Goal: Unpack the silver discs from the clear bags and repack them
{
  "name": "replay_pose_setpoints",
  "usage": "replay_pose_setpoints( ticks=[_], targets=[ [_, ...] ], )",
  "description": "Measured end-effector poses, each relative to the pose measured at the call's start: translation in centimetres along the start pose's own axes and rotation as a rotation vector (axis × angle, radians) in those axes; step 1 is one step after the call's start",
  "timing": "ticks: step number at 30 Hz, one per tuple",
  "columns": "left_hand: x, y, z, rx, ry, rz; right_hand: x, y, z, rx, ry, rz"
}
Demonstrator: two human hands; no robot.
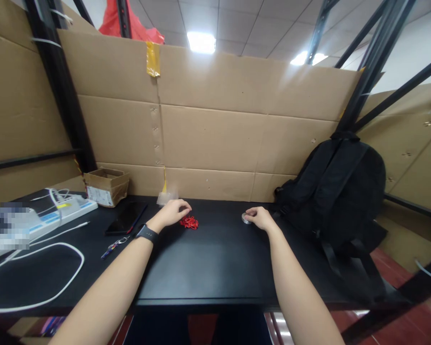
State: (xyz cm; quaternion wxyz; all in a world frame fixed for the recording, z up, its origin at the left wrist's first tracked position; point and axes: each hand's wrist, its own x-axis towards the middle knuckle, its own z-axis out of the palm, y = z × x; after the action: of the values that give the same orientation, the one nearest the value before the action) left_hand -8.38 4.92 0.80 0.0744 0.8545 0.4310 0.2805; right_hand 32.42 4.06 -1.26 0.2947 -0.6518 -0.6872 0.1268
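The left hand lay loosely curled on the black table, knuckles up, its fingertips at the far edge of a small red cluster. Whether it gripped any piece could not be told. The right hand, well apart to the right, was half closed with its fingertips on a small silver disc; a firm pinch could not be made out. A black backpack stood just right of it, and a dark phone lay left.

Makeshift workstation: cardboard walls, metal racking, black desk.
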Motion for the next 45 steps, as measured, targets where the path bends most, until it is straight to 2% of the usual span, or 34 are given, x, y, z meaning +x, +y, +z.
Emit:
replay_pose_setpoints(
  ticks=[4, 9, 13, 16, 19, 21, 24, 26, 33, 41, 45],
  targets=[
    [-0.4, -1.5, -0.6, -0.016, 0.017, -0.082, -0.2, 0.1, -0.1, -0.015, 0.008, -0.003],
    [-1.6, -2.6, -1.1, -0.03, -0.047, -0.152, -0.4, 0.0, 0.0, -0.039, -0.001, -0.029],
    [-2.7, -1.8, -0.8, 0.057, -0.083, -0.231, -0.6, -1.3, -0.2, -0.047, 0.085, -0.137],
    [-3.4, -0.7, -0.6, 0.122, -0.129, -0.213, -1.2, -3.3, 0.0, 0.012, 0.12, -0.281],
    [-3.8, 0.0, -0.7, 0.133, -0.342, -0.235, -2.2, -5.8, 1.0, 0.035, -0.04, -0.382],
    [-3.9, 0.1, -0.7, 0.149, -0.459, -0.3, -3.0, -7.3, 2.1, -0.02, -0.192, -0.384],
    [-3.9, 0.0, -0.4, 0.169, -0.461, -0.368, -3.9, -8.8, 3.6, -0.143, -0.407, -0.275],
    [-3.9, 0.0, -0.1, 0.167, -0.454, -0.364, -4.3, -9.3, 4.1, -0.197, -0.486, -0.24],
    [-3.8, 0.4, 0.0, 0.172, -0.519, -0.384, -4.8, -10.2, 3.6, -0.272, -0.593, -0.188],
    [-3.5, -0.4, 0.0, 0.1, -0.483, -0.335, -4.9, -10.4, 3.4, -0.28, -0.606, -0.178],
    [-3.5, -0.2, -0.3, 0.086, -0.487, -0.306, -4.8, -10.3, 3.3, -0.271, -0.612, -0.182]
  ],
)
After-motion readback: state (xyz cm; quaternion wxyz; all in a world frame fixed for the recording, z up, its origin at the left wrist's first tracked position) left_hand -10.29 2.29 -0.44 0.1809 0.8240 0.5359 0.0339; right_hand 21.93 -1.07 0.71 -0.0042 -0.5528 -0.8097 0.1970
